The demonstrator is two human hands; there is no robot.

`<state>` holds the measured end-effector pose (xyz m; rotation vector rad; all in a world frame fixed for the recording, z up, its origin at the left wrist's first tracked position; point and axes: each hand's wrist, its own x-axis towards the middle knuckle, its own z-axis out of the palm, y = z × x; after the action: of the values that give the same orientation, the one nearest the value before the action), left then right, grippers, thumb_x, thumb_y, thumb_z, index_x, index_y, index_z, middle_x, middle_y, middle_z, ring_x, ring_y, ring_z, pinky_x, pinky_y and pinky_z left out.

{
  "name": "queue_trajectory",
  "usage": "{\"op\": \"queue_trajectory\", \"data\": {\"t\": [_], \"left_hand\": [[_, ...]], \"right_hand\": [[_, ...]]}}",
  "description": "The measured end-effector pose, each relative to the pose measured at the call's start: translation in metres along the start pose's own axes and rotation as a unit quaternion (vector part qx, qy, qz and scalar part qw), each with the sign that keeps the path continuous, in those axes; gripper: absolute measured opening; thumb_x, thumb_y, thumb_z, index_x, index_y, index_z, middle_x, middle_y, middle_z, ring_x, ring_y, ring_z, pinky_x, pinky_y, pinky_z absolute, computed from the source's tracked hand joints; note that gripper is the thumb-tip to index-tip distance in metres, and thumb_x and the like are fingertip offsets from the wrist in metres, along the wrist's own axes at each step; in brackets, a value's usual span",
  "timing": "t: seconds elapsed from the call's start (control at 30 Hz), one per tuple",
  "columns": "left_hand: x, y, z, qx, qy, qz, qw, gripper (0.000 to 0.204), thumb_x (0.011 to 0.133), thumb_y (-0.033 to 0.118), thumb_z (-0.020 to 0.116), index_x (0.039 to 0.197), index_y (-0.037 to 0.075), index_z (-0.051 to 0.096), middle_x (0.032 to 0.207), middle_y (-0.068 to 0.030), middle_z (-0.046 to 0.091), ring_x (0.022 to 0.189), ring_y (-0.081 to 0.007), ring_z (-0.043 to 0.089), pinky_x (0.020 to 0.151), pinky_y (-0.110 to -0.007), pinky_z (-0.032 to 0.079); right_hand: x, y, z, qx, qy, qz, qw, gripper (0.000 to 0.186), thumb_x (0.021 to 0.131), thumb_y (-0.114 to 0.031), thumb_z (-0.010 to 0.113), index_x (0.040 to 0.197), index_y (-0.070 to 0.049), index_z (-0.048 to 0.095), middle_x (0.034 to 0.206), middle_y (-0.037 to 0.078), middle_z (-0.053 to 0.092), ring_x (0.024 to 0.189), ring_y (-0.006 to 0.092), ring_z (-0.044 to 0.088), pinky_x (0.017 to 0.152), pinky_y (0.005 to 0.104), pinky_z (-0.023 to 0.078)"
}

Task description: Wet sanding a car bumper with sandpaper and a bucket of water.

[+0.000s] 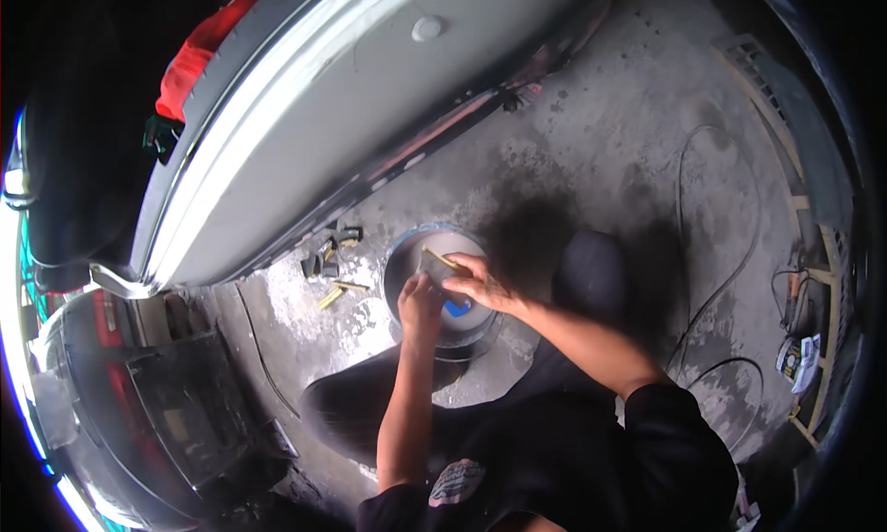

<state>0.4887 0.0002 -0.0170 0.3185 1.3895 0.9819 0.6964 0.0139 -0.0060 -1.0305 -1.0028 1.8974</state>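
My left hand (421,299) and my right hand (476,281) are together over a grey bucket (395,252). Both are closed on a small grey sheet with a tan edge (434,256), which looks like sandpaper. The bucket holds cloudy greyish liquid, and a blue object (455,306) shows below my hands. Left of the bucket, several dark scraps (325,253) and yellowish strips (334,293) lie on the concrete floor. My fingers partly hide the sheet.
A car's open grey panel (296,153) spans the upper left, with a red cloth (189,65) behind it. A dark car (129,403) stands at lower left. Cables (716,301), a slatted frame (822,310) and a tin (790,366) lie at right. My bent legs flank the bucket.
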Motion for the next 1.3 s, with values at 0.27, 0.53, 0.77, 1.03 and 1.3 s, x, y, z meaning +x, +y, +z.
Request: {"op": "queue_trajectory", "data": {"t": [0.27,0.53,0.77,1.03,1.3], "left_hand": [[0.054,-0.025,-0.088,0.056,-0.132,0.163,0.976,0.029,0.108,0.013,0.062,0.131,-0.004,0.066,0.112,-0.0146,0.075,0.100,-0.0235,0.076,0.084,-0.034,0.060],[-0.014,0.003,-0.018,0.308,0.032,0.126,0.943,0.045,0.097,0.012,0.070,0.138,-0.002,0.059,0.126,-0.0157,0.070,0.101,-0.0308,0.072,0.085,-0.047,0.059],[-0.014,0.018,-0.114,0.503,0.257,0.398,0.723,0.059,0.092,0.014,0.079,0.144,-0.003,0.058,0.135,-0.0250,0.065,0.120,-0.0419,0.065,0.107,-0.053,0.050],[0.006,-0.048,-0.149,0.100,0.118,-0.056,0.986,0.046,0.091,0.005,0.077,0.135,-0.002,0.065,0.116,-0.0183,0.073,0.114,-0.0340,0.070,0.095,-0.049,0.059],[0.001,-0.071,-0.099,0.297,-0.085,0.115,0.944,0.025,0.084,-0.001,0.071,0.109,-0.004,0.076,0.100,-0.0111,0.075,0.095,-0.0248,0.074,0.081,-0.041,0.061]], "right_hand": [[0.016,0.021,0.035,-0.052,0.060,-0.002,0.997,0.071,0.096,-0.001,0.073,0.160,-0.011,0.045,0.093,0.008,0.069,0.083,0.0174,0.069,0.068,0.0394,0.054],[0.062,0.098,0.027,-0.706,0.066,-0.174,0.683,0.029,0.096,-0.014,0.061,0.116,0.005,0.071,0.132,0.022,0.067,0.112,0.0341,0.069,0.092,0.0508,0.056],[0.095,0.136,0.052,-0.553,0.057,-0.125,0.822,0.028,0.099,-0.010,0.054,0.110,-0.003,0.078,0.105,0.017,0.079,0.102,0.0369,0.074,0.093,0.0519,0.057],[0.094,0.116,0.003,-0.612,0.008,-0.056,0.789,0.029,0.101,-0.012,0.055,0.116,0.000,0.076,0.101,0.019,0.080,0.095,0.0368,0.079,0.082,0.0518,0.062],[0.061,0.043,-0.048,-0.649,-0.085,0.094,0.751,0.030,0.097,-0.014,0.064,0.120,-0.009,0.082,0.116,0.016,0.081,0.114,0.0332,0.077,0.093,0.0501,0.063]]}}
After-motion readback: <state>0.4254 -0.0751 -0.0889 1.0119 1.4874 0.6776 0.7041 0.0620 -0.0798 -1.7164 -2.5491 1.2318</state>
